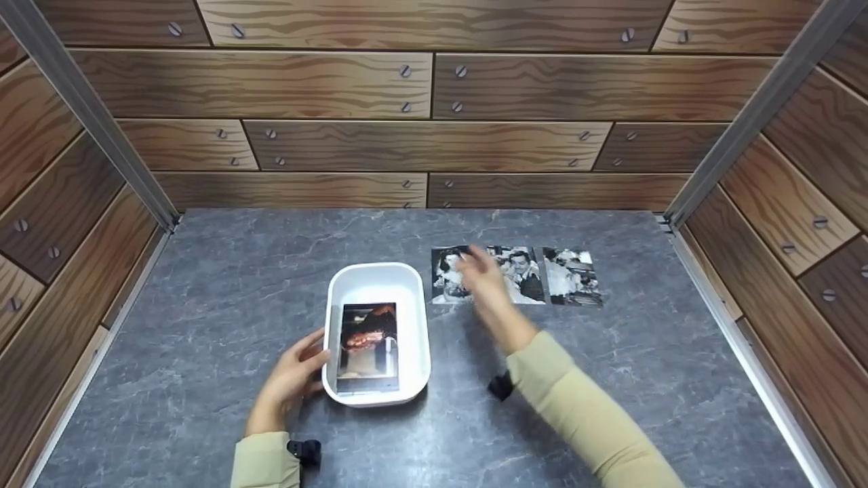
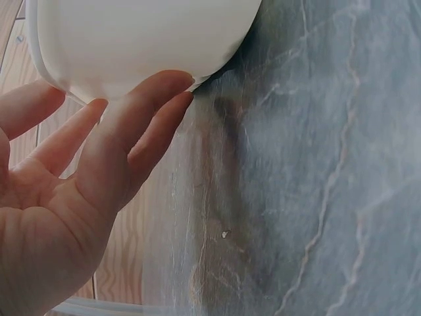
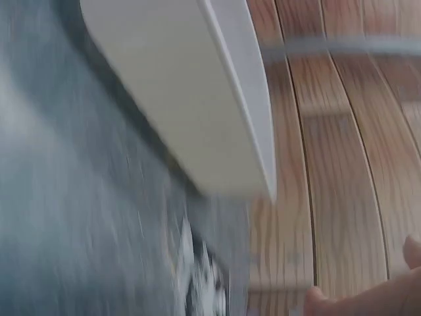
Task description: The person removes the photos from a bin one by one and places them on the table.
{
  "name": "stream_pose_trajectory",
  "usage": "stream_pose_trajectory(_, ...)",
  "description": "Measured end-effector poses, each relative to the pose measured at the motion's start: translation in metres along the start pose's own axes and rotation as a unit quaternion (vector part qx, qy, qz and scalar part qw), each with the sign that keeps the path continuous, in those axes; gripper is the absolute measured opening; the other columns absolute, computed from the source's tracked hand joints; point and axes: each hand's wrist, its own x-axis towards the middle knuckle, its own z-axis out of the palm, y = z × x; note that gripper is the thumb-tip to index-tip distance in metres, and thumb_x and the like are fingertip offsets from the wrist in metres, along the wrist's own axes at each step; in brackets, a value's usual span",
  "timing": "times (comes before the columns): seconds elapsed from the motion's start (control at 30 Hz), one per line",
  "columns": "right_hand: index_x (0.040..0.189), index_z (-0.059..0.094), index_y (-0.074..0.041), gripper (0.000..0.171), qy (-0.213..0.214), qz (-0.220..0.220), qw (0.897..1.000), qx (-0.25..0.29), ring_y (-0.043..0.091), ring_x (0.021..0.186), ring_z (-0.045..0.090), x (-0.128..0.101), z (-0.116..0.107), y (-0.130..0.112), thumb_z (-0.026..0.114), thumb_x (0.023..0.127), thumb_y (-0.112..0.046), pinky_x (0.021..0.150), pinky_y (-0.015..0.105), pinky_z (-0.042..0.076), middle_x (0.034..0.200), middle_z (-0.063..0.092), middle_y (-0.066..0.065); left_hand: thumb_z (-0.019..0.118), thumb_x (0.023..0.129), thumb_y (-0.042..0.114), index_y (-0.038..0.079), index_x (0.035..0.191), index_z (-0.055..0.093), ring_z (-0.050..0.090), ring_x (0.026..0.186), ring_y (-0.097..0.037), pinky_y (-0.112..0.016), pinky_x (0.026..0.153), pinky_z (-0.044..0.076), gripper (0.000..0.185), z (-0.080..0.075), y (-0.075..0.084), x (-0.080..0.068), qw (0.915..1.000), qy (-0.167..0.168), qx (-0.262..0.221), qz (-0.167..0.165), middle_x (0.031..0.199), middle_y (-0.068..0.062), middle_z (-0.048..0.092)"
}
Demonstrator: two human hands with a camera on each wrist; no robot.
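Observation:
A white plastic tub [image 1: 411,285] stands left of the middle of the table, with a colour photo [image 1: 369,342] lying inside on its bottom. At its left side, my left hand [image 1: 293,376] holds the tub by the wall. The left wrist view shows the fingers [image 2: 148,99] against the lower edge and the thumb near the rim. Blurred, with nothing in its fingers, my right hand [image 1: 489,281] hovers over black-and-white photos [image 1: 522,271]. Part of these photos is hidden behind it. Another black-and-white photo [image 1: 573,276] lies at the right end of that row.
The grey marbled table [image 1: 224,291] is bordered by wood-patterned walls [image 1: 339,85] at the back and sides. Metal posts [image 1: 753,102] stand in the back corners. Black straps [image 1: 305,452] hang at both wrists, by the light sleeves.

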Motion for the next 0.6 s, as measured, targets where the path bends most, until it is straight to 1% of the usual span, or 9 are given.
stream_pose_trajectory(0.07, 0.143, 0.036, 0.008, 0.060, -0.021, -0.002, 1.000, -0.011, 0.033, 0.115, 0.054, -0.007, 0.016, 0.009, 0.061, 0.091, -0.003, 0.093, 0.033, 0.051, 0.138, 0.044, 0.033, 0.055, 0.096, 0.006, 0.001, 0.147, 0.038, 0.058, 0.111, -0.032, -0.036, 0.068, 0.059, 0.053, 0.000, 0.000, 0.000, 1.0000, -0.003, 0.002, 0.002, 0.143, -0.033, 0.041)
stream_pose_trajectory(0.13, 0.143, 0.036, 0.008, 0.062, -0.045, -0.007, 0.999, -0.012, 0.041, 0.126, 0.047, -0.012, 0.029, 0.020, 0.063, 0.089, -0.004, 0.102, 0.043, 0.046, 0.141, 0.040, 0.035, 0.055, 0.096, 0.007, 0.001, 0.146, 0.038, 0.057, 0.112, -0.032, -0.035, 0.068, 0.059, 0.053, 0.000, 0.000, -0.001, 1.0000, -0.004, 0.005, 0.004, 0.143, -0.034, 0.040)
stream_pose_trajectory(0.2, 0.144, 0.035, 0.007, 0.064, -0.065, -0.005, 0.998, -0.015, 0.043, 0.131, 0.042, -0.020, 0.041, 0.028, 0.064, 0.088, -0.005, 0.107, 0.045, 0.043, 0.143, 0.039, 0.034, 0.055, 0.096, 0.008, 0.001, 0.146, 0.038, 0.057, 0.111, -0.031, -0.035, 0.066, 0.058, 0.053, 0.000, 0.001, -0.001, 0.9999, -0.001, 0.009, 0.007, 0.142, -0.034, 0.041)
stream_pose_trajectory(0.3, 0.145, 0.034, 0.005, 0.067, -0.092, 0.012, 0.995, -0.032, 0.042, 0.135, 0.038, -0.032, 0.056, 0.035, 0.066, 0.088, -0.007, 0.110, 0.045, 0.040, 0.145, 0.039, 0.031, 0.055, 0.097, 0.008, 0.001, 0.146, 0.039, 0.057, 0.112, -0.032, -0.037, 0.067, 0.059, 0.052, 0.000, 0.002, -0.002, 0.9999, 0.001, 0.010, 0.009, 0.142, -0.034, 0.040)
stream_pose_trajectory(0.37, 0.146, 0.033, 0.004, 0.067, -0.111, 0.028, 0.993, -0.039, 0.042, 0.133, 0.040, -0.042, 0.064, 0.040, 0.066, 0.088, -0.008, 0.110, 0.046, 0.040, 0.145, 0.039, 0.030, 0.054, 0.097, 0.008, 0.001, 0.146, 0.038, 0.057, 0.112, -0.032, -0.038, 0.068, 0.059, 0.052, -0.001, 0.002, -0.001, 0.9999, 0.001, 0.011, 0.010, 0.142, -0.034, 0.040)
stream_pose_trajectory(0.47, 0.145, 0.031, 0.007, 0.068, -0.137, 0.049, 0.989, -0.016, 0.041, 0.128, 0.046, -0.054, 0.076, 0.048, 0.066, 0.089, -0.010, 0.109, 0.048, 0.040, 0.142, 0.040, 0.033, 0.054, 0.097, 0.007, 0.001, 0.146, 0.038, 0.057, 0.112, -0.033, -0.039, 0.068, 0.059, 0.052, -0.001, 0.002, -0.002, 0.9999, 0.002, 0.011, 0.008, 0.142, -0.034, 0.040)
stream_pose_trajectory(0.53, 0.144, 0.032, 0.009, 0.069, -0.151, 0.061, 0.987, 0.007, 0.037, 0.123, 0.051, -0.057, 0.081, 0.057, 0.068, 0.089, -0.013, 0.106, 0.047, 0.043, 0.138, 0.043, 0.033, 0.054, 0.097, 0.007, 0.001, 0.146, 0.038, 0.057, 0.111, -0.032, -0.038, 0.067, 0.059, 0.052, -0.001, 0.003, -0.002, 0.9999, 0.002, 0.013, 0.008, 0.143, -0.034, 0.040)
stream_pose_trajectory(0.57, 0.142, 0.036, 0.009, 0.070, -0.161, 0.051, 0.985, 0.016, 0.032, 0.113, 0.057, -0.051, 0.083, 0.073, 0.070, 0.088, -0.019, 0.100, 0.041, 0.049, 0.131, 0.049, 0.029, 0.054, 0.097, 0.007, 0.001, 0.146, 0.038, 0.057, 0.111, -0.032, -0.037, 0.067, 0.059, 0.052, -0.001, 0.003, -0.002, 0.9999, 0.001, 0.014, 0.008, 0.143, -0.034, 0.040)
stream_pose_trajectory(0.6, 0.142, 0.037, 0.008, 0.071, -0.165, 0.051, 0.985, 0.013, 0.028, 0.110, 0.057, -0.049, 0.084, 0.080, 0.072, 0.088, -0.023, 0.096, 0.038, 0.050, 0.129, 0.051, 0.027, 0.054, 0.097, 0.007, 0.001, 0.146, 0.038, 0.057, 0.111, -0.032, -0.037, 0.068, 0.059, 0.052, -0.001, 0.003, -0.002, 0.9999, 0.000, 0.014, 0.008, 0.143, -0.034, 0.039)
